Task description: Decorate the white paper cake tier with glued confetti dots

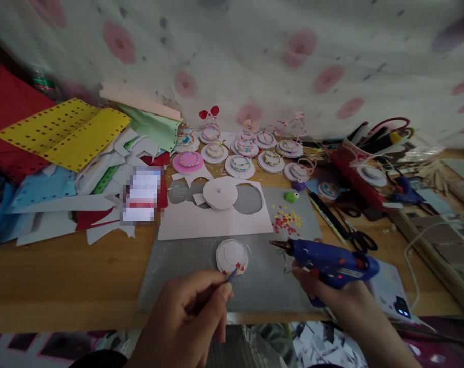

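My left hand (pixel 201 312) is closed in a pinch around a thin purple pointed tool (pixel 232 276). The tool's tip touches the lower edge of a small white paper disc (pixel 234 251), where several red and yellow pieces sit along the rim. My right hand (pixel 331 294) grips a blue hot glue gun (pixel 327 260) by its handle, with the nozzle pointing left, apart from the disc. Under both lies a grey cutting mat (pixel 186 276). Red and yellow confetti bits (pixel 286 220) are scattered on the mat beyond the glue gun.
A white sheet with cut-out holes (pixel 186 222) bears a round white disc (pixel 220 193). Several decorated paper discs (pixel 240 164) stand behind. Paper scraps (pixel 63 135) and a phone (pixel 142 194) are at left; scissors (pixel 356 236), a pen (pixel 326 217) and a cord (pixel 410 255) at right.
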`<control>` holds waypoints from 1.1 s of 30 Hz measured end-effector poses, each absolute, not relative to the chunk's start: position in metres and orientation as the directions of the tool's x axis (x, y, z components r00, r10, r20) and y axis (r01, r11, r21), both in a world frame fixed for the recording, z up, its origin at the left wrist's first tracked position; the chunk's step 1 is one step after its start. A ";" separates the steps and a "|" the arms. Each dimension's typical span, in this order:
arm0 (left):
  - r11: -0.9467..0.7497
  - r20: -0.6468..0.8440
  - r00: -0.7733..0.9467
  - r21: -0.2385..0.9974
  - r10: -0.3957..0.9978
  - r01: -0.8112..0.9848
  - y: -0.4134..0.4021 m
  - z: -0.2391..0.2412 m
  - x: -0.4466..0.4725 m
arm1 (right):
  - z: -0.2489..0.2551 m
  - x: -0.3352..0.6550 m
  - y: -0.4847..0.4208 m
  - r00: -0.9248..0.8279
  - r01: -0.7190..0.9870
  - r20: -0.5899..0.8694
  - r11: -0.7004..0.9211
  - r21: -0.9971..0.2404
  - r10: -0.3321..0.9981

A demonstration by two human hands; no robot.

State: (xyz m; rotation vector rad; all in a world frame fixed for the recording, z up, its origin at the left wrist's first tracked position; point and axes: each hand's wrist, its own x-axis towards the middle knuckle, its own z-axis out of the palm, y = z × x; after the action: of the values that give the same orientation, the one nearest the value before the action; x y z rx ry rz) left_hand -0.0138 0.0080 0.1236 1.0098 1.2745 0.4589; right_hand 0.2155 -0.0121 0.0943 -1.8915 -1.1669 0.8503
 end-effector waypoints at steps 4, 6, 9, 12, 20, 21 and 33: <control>0.508 -0.558 0.301 0.829 0.773 0.233 0.009 0.122 -0.016 | 0.099 0.212 -0.009 0.241 0.369 -0.262 -0.338 -0.866 0.934; 0.506 -0.558 0.312 0.829 0.769 0.236 0.009 0.122 -0.017 | 0.101 0.212 -0.010 0.164 0.320 -0.298 -0.336 -0.886 0.941; 0.500 -0.555 0.310 0.831 0.772 0.244 0.009 0.123 -0.018 | 0.104 0.216 -0.012 0.091 0.369 -0.257 -0.272 -0.889 0.962; 0.499 -0.553 0.293 0.832 0.780 0.242 0.009 0.124 -0.018 | 0.105 0.219 -0.014 0.080 0.451 -0.203 -0.217 -0.866 0.976; 0.496 -0.543 0.286 0.839 0.790 0.224 0.009 0.129 -0.018 | 0.115 0.217 -0.007 -0.202 0.545 -0.129 0.002 -0.838 0.971; 0.491 -0.538 0.285 0.842 0.793 0.221 0.009 0.129 -0.018 | 0.115 0.216 -0.007 -0.211 0.538 -0.134 0.001 -0.843 0.968; 0.408 -0.481 0.268 0.868 0.835 0.284 0.005 0.134 -0.019 | 0.120 0.211 -0.005 -0.150 0.548 -0.066 0.027 -0.836 0.986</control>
State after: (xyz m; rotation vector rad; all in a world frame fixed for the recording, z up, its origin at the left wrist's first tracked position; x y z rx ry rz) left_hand -0.0195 0.0050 0.1338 1.1413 1.2932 0.5084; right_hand 0.2115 -0.0052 0.1205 -1.5605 -1.7517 1.0156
